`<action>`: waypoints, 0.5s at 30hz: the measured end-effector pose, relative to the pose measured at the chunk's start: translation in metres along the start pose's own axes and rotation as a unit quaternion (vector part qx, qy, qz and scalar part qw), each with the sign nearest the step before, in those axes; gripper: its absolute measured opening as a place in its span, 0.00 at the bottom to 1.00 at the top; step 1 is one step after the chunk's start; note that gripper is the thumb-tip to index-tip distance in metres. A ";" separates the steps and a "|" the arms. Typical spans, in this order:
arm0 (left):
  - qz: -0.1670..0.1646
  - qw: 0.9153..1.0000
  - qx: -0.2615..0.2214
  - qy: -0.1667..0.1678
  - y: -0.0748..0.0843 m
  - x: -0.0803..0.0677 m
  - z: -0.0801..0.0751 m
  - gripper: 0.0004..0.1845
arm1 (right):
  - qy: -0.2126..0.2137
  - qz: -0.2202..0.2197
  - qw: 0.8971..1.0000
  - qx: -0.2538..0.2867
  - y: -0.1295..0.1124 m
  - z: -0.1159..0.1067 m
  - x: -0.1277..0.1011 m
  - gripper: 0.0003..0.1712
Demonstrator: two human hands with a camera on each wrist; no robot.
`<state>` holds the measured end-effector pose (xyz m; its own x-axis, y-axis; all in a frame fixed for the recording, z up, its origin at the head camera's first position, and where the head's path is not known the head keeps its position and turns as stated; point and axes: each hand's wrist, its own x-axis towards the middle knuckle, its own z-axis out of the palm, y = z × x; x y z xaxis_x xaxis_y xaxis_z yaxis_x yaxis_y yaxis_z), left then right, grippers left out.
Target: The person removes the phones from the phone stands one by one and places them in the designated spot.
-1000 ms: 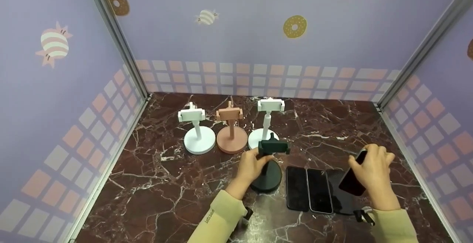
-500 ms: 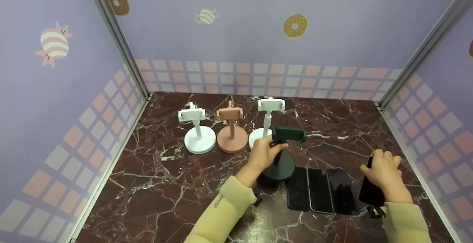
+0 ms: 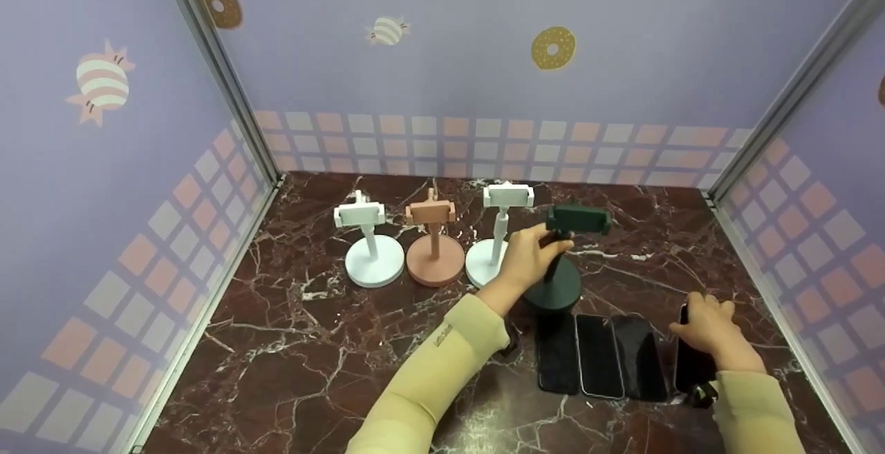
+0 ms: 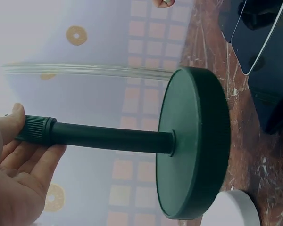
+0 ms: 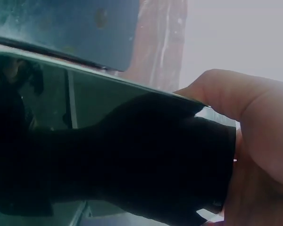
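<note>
My left hand (image 3: 529, 260) grips the stem of a dark green phone stand (image 3: 561, 260), whose round base (image 4: 193, 141) is close over the marble table (image 3: 332, 343), to the right of the white stand (image 3: 499, 233). The left wrist view shows my fingers (image 4: 19, 155) curled round the stem's ribbed collar. My right hand (image 3: 709, 333) holds a black phone (image 3: 691, 364) low at the right end of a row of three dark phones (image 3: 598, 354). In the right wrist view that phone (image 5: 108, 155) fills the frame with my thumb (image 5: 245, 117) on its edge.
A white stand (image 3: 370, 243) and a pink stand (image 3: 432, 243) form a row with the other white one at the back. Patterned purple walls enclose the table on three sides. Bare marble lies at the left and front left.
My left hand carried the green stand up and to the right, from in front of the row to beside the right white stand. My right hand lowered its phone toward the table.
</note>
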<state>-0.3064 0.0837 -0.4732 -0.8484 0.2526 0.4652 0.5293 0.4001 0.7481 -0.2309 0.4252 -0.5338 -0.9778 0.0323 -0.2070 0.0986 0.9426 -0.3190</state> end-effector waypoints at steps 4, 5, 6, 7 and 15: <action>-0.008 1.000 -0.004 -0.003 0.000 0.010 0.011 0.12 | 0.000 -0.015 1.000 -0.004 0.003 0.006 0.005 0.36; -0.011 1.000 -0.004 -0.003 -0.001 0.013 0.013 0.12 | 0.002 -0.020 1.000 -0.005 0.003 0.008 0.006 0.34; -0.013 1.000 -0.003 -0.005 -0.001 0.015 0.015 0.12 | 0.004 -0.025 1.000 -0.006 0.004 0.009 0.007 0.33; -0.017 1.000 -0.003 -0.007 -0.001 0.017 0.016 0.13 | 0.005 -0.028 1.000 -0.007 0.004 0.011 0.007 0.33; -0.044 0.999 -0.004 -0.027 -0.013 0.028 0.032 0.15 | 0.012 -0.058 0.998 -0.022 0.011 0.015 0.016 0.29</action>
<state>-0.3369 0.1135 -0.4847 -0.8901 0.2642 0.3714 0.4525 0.4156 0.7890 -0.2430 0.4312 -0.5546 -0.9864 -0.0706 -0.1485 -0.0234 0.9541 -0.2986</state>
